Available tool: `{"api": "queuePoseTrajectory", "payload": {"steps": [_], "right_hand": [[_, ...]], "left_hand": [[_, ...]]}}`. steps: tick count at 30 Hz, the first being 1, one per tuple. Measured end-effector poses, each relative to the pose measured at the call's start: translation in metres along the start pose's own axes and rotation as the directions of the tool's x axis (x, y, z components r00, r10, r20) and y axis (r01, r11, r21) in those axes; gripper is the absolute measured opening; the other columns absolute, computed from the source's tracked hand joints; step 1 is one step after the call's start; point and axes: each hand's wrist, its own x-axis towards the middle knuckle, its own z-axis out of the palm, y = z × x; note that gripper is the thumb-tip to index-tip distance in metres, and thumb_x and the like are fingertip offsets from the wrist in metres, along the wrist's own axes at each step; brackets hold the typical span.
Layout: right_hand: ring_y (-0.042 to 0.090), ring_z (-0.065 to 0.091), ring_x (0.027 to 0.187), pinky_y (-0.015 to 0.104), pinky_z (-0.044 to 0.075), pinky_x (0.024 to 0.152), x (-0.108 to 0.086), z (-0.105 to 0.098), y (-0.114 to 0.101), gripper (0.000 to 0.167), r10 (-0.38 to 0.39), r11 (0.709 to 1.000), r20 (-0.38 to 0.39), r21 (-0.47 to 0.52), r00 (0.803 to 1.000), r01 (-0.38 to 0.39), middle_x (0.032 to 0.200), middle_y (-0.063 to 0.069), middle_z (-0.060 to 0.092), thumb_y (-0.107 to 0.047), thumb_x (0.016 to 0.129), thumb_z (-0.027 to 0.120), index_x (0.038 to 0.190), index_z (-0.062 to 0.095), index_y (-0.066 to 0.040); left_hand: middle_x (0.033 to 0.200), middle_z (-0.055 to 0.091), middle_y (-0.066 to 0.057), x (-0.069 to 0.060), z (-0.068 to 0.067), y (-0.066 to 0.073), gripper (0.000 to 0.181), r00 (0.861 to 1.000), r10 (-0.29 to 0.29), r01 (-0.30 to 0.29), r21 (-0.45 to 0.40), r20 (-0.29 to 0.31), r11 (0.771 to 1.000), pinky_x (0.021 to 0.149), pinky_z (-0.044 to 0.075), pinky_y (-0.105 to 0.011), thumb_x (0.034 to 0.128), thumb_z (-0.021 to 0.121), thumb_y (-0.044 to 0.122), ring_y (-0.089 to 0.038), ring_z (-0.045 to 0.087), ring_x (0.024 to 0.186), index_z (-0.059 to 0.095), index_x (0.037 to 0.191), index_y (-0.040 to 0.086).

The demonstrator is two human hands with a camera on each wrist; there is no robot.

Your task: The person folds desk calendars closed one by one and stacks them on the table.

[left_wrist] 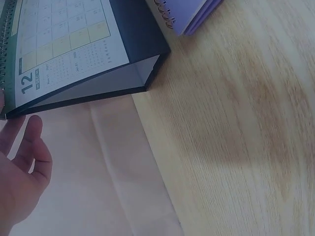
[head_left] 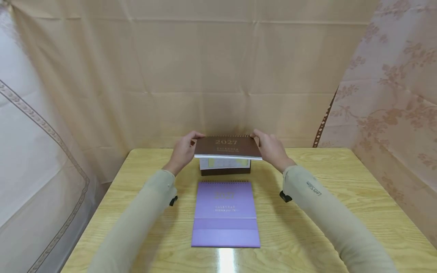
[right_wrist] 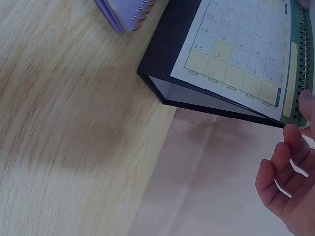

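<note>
sleeves (head_left: 133,223) flank a purple calendar (head_left: 226,227), left hand (head_left: 183,151) and right hand (head_left: 272,150) pinching a brown calendar (head_left: 227,147) by its top corners

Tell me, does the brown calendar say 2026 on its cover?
No, the head view shows the brown calendar reading 2027 in gold lettering.

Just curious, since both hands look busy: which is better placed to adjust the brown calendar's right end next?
Probably the right hand: it pinches the brown calendar by its right top corner, while the left hand holds the opposite corner, with the calendar's width between them.
</note>
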Motion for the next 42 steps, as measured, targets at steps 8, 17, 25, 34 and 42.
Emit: {"api": "queuePoseTrajectory", "payload": {"steps": [8,17,25,34,42], "right_hand": [[0.019,0.049,0.051,0.034,0.040,0.047,-0.001,0.000,0.002,0.020,-0.041,0.998,-0.006,-0.037,0.999,0.041,0.066,0.003,0.059,-0.015,0.099,0.063,0.117,0.066,-0.007],[0.015,0.039,0.045,0.031,0.032,0.042,-0.004,0.005,0.008,0.019,-0.115,0.991,-0.049,-0.073,0.992,0.111,0.057,-0.001,0.050,-0.017,0.098,0.065,0.115,0.066,-0.009],[0.015,0.036,0.044,0.032,0.032,0.040,-0.005,0.006,0.009,0.017,-0.172,0.980,-0.097,-0.115,0.980,0.161,0.059,0.002,0.053,-0.007,0.097,0.062,0.114,0.066,-0.008],[0.014,0.036,0.041,0.031,0.033,0.037,-0.005,0.006,0.010,0.023,-0.194,0.975,-0.081,-0.130,0.978,0.183,0.058,0.002,0.053,-0.005,0.094,0.065,0.117,0.063,-0.008],[0.012,0.041,0.041,0.030,0.034,0.038,-0.007,0.012,0.015,0.037,-0.230,0.969,-0.078,-0.110,0.970,0.221,0.060,0.001,0.055,0.001,0.087,0.066,0.122,0.058,-0.004]], "left_hand": [[0.124,0.068,-0.010,0.000,-0.004,0.000,0.025,1.000,-0.001,0.001,0.021,0.023,1.000,0.074,0.058,-0.040,0.1013,0.060,0.008,-0.029,0.068,0.093,0.068,0.125,0.011],[0.126,0.068,-0.012,0.001,-0.005,-0.001,0.038,1.000,0.002,-0.003,0.026,0.030,1.000,0.081,0.058,-0.042,0.0911,0.059,-0.010,-0.035,0.068,0.097,0.069,0.123,0.008],[0.126,0.069,-0.013,0.001,-0.006,0.001,0.043,0.999,0.011,-0.012,0.025,0.036,1.000,0.082,0.058,-0.041,0.0851,0.058,-0.015,-0.036,0.067,0.099,0.069,0.121,0.006],[0.124,0.069,-0.016,0.001,-0.007,0.002,0.048,0.999,0.037,-0.038,0.023,0.039,0.999,0.086,0.057,-0.041,0.0795,0.054,-0.019,-0.036,0.068,0.100,0.068,0.121,0.001],[0.125,0.066,-0.018,-0.001,-0.006,0.002,0.051,0.998,0.054,-0.054,-0.002,0.043,0.999,0.086,0.058,-0.041,0.0770,0.057,-0.022,-0.038,0.066,0.100,0.065,0.123,0.000]]}}
